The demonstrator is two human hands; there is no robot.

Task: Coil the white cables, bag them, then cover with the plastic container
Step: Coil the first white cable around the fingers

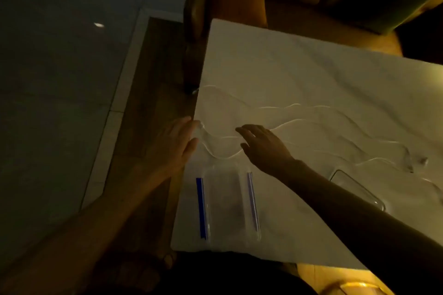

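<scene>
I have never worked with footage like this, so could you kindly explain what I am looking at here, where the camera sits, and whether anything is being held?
There is no machine here. A person wears a wide-angle camera on the head, looking down at their own two bare hands, so this single picture is their own view. The light is dim. A white cloth covers the table. On it the white cables lie loose in long wavy lines, not yet coiled. Nearer the person lie clear zip bags with blue strips, and to the right a clear plastic container. The left hand rests open at the cloth's left edge by a cable end; the right hand reaches open over the cables. Neither appears to grip anything.
</scene>
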